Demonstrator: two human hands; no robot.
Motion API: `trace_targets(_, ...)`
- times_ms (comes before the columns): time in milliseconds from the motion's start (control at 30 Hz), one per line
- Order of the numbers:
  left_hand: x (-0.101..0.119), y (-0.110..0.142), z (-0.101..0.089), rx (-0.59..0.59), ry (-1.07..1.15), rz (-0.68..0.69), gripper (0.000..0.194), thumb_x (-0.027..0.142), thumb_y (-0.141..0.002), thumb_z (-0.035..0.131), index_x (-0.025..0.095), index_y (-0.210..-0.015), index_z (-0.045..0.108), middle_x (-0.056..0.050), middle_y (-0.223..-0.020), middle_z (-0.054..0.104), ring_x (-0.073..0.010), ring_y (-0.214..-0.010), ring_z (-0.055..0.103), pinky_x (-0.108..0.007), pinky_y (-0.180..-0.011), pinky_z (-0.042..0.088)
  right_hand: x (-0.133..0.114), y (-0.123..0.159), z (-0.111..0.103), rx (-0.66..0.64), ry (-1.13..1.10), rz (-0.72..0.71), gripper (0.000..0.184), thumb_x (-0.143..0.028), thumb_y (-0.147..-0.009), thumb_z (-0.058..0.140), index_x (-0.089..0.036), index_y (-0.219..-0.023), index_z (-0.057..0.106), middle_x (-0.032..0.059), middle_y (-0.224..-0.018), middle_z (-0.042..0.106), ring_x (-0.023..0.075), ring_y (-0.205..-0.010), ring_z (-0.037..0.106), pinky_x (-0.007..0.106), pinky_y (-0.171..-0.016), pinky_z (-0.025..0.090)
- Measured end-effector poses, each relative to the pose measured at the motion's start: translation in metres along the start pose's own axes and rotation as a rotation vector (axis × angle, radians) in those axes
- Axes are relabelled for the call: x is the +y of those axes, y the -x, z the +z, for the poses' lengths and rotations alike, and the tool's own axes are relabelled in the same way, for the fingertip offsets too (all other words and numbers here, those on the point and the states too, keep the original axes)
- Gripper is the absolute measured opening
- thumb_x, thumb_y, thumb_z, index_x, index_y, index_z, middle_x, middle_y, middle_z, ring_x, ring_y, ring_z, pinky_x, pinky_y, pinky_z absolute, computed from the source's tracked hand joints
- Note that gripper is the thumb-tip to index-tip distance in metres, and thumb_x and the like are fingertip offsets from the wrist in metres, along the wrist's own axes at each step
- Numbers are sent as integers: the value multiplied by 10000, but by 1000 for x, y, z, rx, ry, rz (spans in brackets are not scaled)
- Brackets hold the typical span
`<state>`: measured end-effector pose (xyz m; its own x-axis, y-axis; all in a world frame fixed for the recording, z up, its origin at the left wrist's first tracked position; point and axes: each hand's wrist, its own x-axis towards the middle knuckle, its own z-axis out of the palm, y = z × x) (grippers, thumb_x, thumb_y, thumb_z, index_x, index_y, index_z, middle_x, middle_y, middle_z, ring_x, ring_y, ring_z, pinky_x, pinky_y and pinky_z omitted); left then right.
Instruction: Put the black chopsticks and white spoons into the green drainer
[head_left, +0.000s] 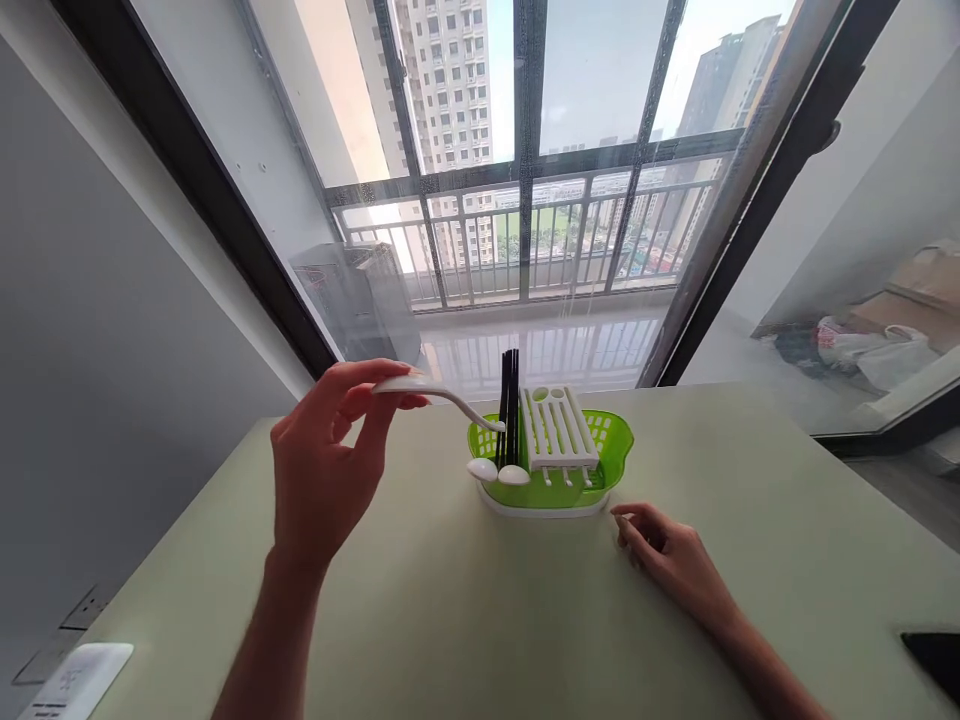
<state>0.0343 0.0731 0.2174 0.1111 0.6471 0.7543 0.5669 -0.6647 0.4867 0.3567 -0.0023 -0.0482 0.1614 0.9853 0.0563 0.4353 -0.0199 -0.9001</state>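
My left hand (330, 450) is raised above the table, left of the green basket (615, 450). Its thumb and fingers pinch the broad end of a white spoon (450, 392), whose thin curved handle points right, its tip in front of the black chopsticks (508, 400) as seen from here. The chopsticks stand upright in the basket beside a white slotted rack (561, 428). Two white spoon bowls (482, 469) show at the basket's front left. My right hand (667, 555) rests on the table near the basket's lower right corner, fingers loosely curved, slightly apart and holding nothing.
The basket's white base stands on a pale green table (480, 620). A white object (94, 670) with dark marks lies at the lower left edge, and a dark object (934, 652) at the right. Glass doors and a railing rise behind the table; bags (881, 350) lie beyond, at right.
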Motion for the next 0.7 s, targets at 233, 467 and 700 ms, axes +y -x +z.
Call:
trace_targets(233,-64,21,36,-220,51,5,182,361,-1009,591,228,-1074,696,-25,-1044,787,-168,-931,779,-277,-866,610,-1,-1,2,-4,-4,-10,474,-629,-941,525,-214,-1068,714,-1,-673,675,168,-548,577,282,-563,485)
trace_targets(467,-90,40,59,-400,34,61,190,331,-1035,532,236,-1077,692,-27,-1042,777,-169,-932,743,-287,-836,577,4,-2,3,-6,18,-15,443,-598,-962,505,-204,-1040,693,1,-685,659,165,-572,560,279,-590,472)
trace_targets(700,-100,51,68,-509,68,46,171,314,-1034,537,246,-1114,672,-31,-1137,766,-186,-1062,715,-327,-939,547,3,-3,3,1,31,-21,420,-581,-956,521,-207,-1017,703,-2,-676,648,163,-571,552,268,-574,455)
